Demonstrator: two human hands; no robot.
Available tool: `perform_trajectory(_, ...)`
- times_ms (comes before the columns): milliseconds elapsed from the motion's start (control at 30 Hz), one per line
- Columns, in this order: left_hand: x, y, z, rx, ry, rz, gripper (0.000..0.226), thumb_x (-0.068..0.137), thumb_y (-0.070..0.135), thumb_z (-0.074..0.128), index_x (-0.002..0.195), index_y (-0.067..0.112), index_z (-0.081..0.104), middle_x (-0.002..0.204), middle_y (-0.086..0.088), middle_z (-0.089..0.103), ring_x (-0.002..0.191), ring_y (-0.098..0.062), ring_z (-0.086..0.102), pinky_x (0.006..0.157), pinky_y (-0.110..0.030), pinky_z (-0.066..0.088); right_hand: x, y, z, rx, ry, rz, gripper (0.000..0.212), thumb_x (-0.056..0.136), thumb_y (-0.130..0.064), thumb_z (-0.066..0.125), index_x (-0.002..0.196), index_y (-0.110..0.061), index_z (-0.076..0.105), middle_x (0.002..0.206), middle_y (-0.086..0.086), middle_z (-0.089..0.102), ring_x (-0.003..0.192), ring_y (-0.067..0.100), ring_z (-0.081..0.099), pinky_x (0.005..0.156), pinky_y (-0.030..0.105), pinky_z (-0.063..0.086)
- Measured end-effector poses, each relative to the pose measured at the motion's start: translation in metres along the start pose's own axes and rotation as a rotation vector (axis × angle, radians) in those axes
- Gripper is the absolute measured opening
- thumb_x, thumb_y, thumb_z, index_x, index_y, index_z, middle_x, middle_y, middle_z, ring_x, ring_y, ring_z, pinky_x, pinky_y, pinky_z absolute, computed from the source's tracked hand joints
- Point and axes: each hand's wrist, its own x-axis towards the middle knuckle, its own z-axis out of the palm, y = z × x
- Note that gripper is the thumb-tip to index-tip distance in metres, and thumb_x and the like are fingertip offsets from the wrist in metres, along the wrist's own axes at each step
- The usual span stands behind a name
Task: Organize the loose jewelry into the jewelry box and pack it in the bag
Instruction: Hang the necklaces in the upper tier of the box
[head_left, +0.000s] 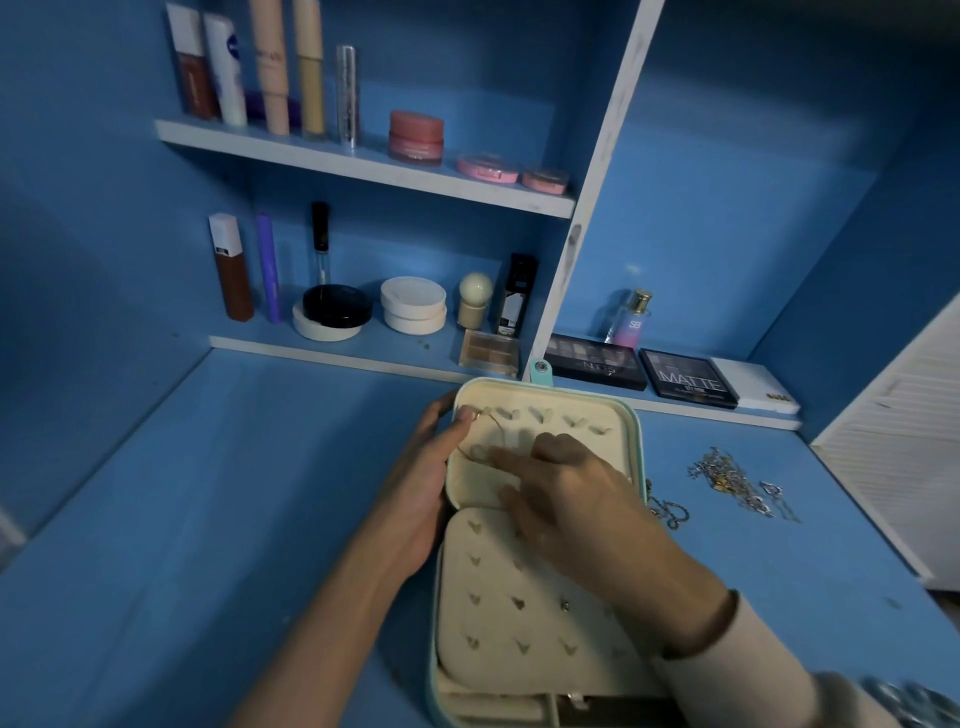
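Cream-lined, teal-shelled box (498, 623) lying open on the blue desk (208, 519), lid tipped back toward the shelves. Midway through the sorting step, by the look of it: fitting a thin gold chain (500, 430) onto the lid's rows of hooks. Left hand (421, 488) clasped round the lid's left edge, thumb pinning one end of the gold chain against the lining near the top corner hook. Right hand (576, 499) spread over the lid, fingers mostly straight and blurred, forefinger laid on the lower loop of the gold chain; gripping nothing, as far as can be told. More left to sort: a tangled heap of silver chains (737, 483) well off to the right on the desk, and a stray chain (670, 512) just beside the box's right wall. No bag in view. Next, probably: draw the gold chain taut along the lining and seat it behind a hook without letting the thumb slip, then reach right for the tangle, teasing out one strand at a time
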Motion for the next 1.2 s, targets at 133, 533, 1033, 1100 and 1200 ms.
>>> perform_trajectory(133, 0.0012, -0.0006, -0.001, -0.009, -0.01, 0.009, 0.026, 0.094, 0.027, 0.051, 0.119, 0.029, 0.056, 0.103, -0.003, 0.073, 0.092, -0.02, 0.069, 0.077, -0.036, 0.056, -0.0016, 0.0037, 0.0013, 0.035, -0.005, 0.024, 0.024, 0.086, -0.024, 0.054, 0.104, -0.017, 0.068, 0.084, -0.01, 0.052, 0.081, 0.014, 0.05, 0.069, 0.028, 0.044)
perform_trajectory(533, 0.003, -0.0022, -0.0031, -0.011, -0.017, 0.012, 0.027, 0.095, 0.028, 0.05, 0.122, 0.029, 0.055, 0.105, -0.004, 0.072, 0.095, -0.022, 0.068, 0.081, -0.039, 0.055, 0.0018, 0.0029, -0.0041, 0.085, -0.009, 0.014, 0.024, 0.09, -0.019, 0.057, 0.113, -0.017, 0.064, 0.083, -0.016, 0.045, 0.078, 0.008, 0.044, 0.071, 0.014, 0.036)
perform_trajectory(1033, 0.0033, -0.0024, -0.003, -0.016, -0.016, 0.014, 0.022, 0.095, 0.026, 0.05, 0.116, 0.03, 0.056, 0.101, -0.002, 0.073, 0.092, -0.02, 0.069, 0.079, -0.036, 0.055, 0.0012, 0.0055, -0.0021, 0.146, -0.018, 0.059, 0.024, 0.091, -0.026, 0.058, 0.114, -0.021, 0.058, 0.073, -0.022, 0.037, 0.067, -0.002, 0.042, 0.063, 0.011, 0.033)
perform_trajectory(1100, 0.0033, -0.0026, -0.0032, -0.023, -0.021, 0.013, 0.025, 0.095, 0.026, 0.051, 0.119, 0.029, 0.056, 0.102, -0.003, 0.073, 0.094, -0.021, 0.068, 0.079, -0.037, 0.055, 0.0019, 0.0056, -0.0011, 0.157, -0.031, 0.062, 0.022, 0.09, -0.026, 0.059, 0.111, -0.023, 0.06, 0.075, -0.021, 0.04, 0.069, -0.002, 0.043, 0.063, 0.01, 0.033)
perform_trajectory(1200, 0.003, -0.0023, -0.003, -0.034, -0.032, 0.012, 0.027, 0.095, 0.025, 0.05, 0.121, 0.026, 0.055, 0.101, -0.003, 0.073, 0.088, -0.019, 0.07, 0.071, -0.033, 0.057, 0.005, 0.0063, -0.001, 0.174, -0.075, 0.067, 0.02, 0.089, -0.026, 0.06, 0.108, -0.024, 0.063, 0.083, -0.018, 0.047, 0.074, 0.001, 0.044, 0.065, 0.009, 0.033)
